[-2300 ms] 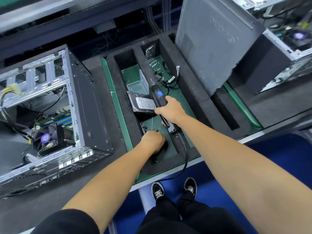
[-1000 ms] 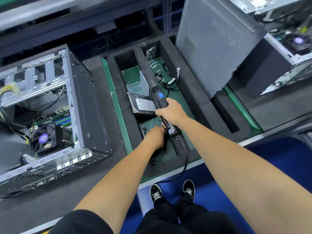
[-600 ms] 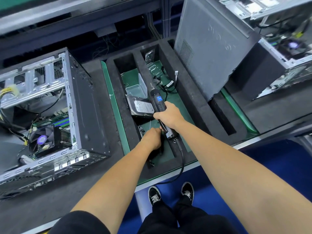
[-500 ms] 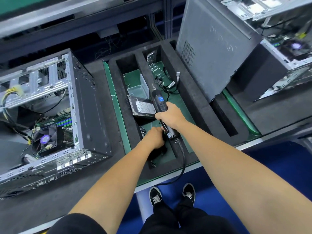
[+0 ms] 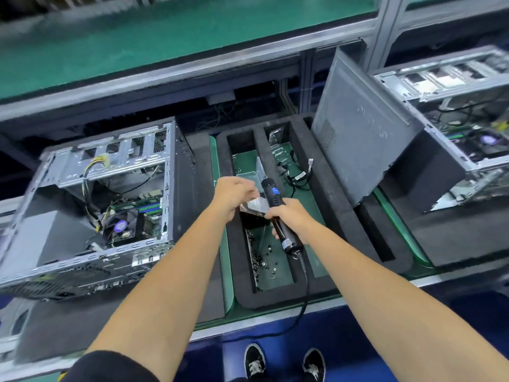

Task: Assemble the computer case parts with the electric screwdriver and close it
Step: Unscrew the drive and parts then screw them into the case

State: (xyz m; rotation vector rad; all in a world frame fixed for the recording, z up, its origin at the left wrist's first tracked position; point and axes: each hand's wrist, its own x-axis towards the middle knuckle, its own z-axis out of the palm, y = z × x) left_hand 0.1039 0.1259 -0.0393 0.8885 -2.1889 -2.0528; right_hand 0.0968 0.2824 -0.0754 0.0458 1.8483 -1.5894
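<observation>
Lifted out of the screw compartment, the left hand (image 5: 232, 195) now hovers above the foam tray (image 5: 341, 205), just beside the right hand. Its fingers are bunched toward the thumb as if pinching something small, probably a screw, though motion blur hides whether anything is held. That suggests a fastener has been picked and is about to be set on the driver tip or carried to the case.

Well to the left of both hands, the open computer case (image 5: 110, 205) lies on the counter (image 5: 68, 321): bare, ribbed sheet metal with perforated drive bays, a green circuit board, a round cooling fan and loose yellow and black wires inside.

Below the hands, small dark screws (image 5: 264, 257) are scattered on the tray's smooth green floor. Between the hands, partly covered, a flat metal hard drive (image 5: 254, 206) with a white label rests in the tray.

The right hand (image 5: 292, 217) is wrapped firmly round the electric screwdriver (image 5: 276, 204), a black cylindrical tool with a small blue-lit panel and a cable trailing off the counter edge.

Right of the hands, the grey side panel (image 5: 355, 150), matte with a vent grille, leans upright against a second case (image 5: 454, 139).
</observation>
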